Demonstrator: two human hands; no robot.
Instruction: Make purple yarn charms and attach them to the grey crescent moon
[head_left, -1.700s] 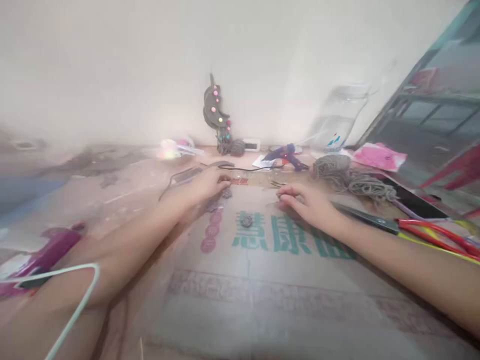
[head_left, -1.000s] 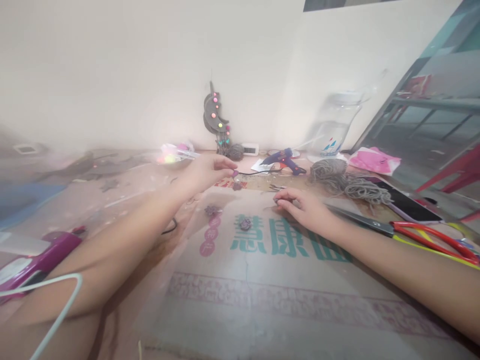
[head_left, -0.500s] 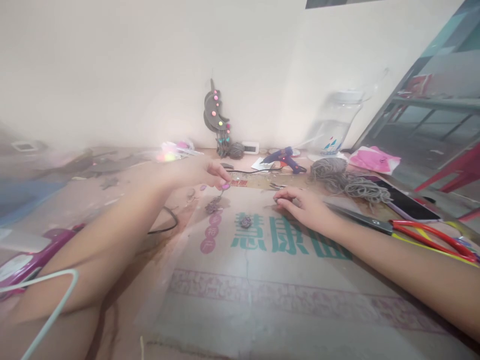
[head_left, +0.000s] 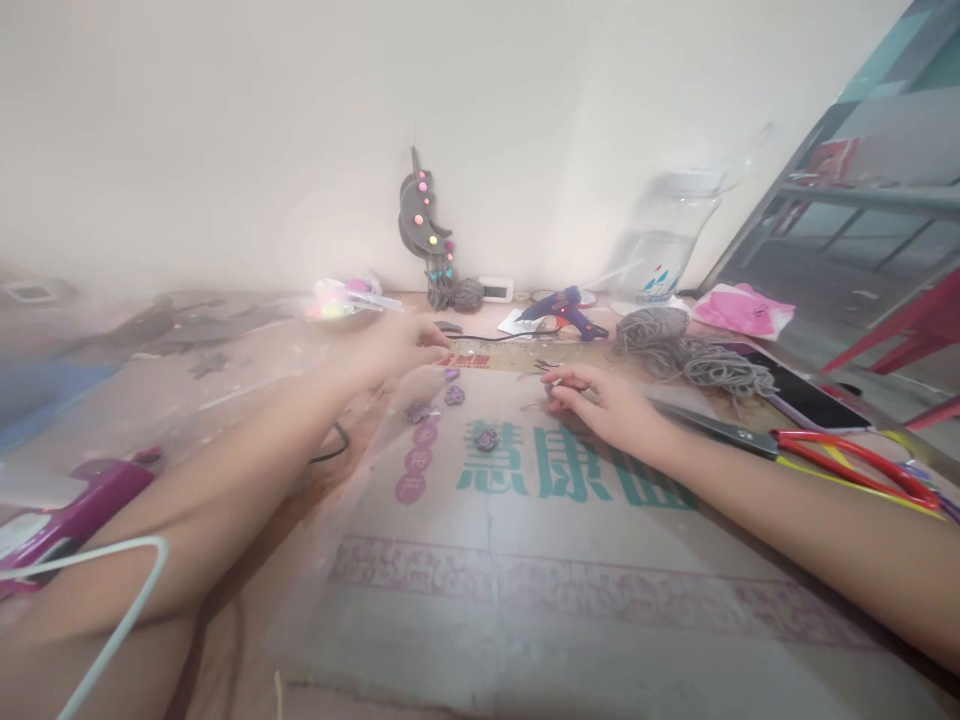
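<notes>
The left hand hovered slack and outstretched, nothing in its fingers, above the far edge of the flattened brown cardboard sheet printed with green characters. Just beneath its fingertips lay small purple flower-shaped pieces (a loose cluster, each apart). The right hand rested on the sheet, thumb and forefinger drawn together; whether they gripped anything could not be told. Beside its wrist lay red-and-yellow-handled scissors; beyond it, a grey twine bundle.
</notes>
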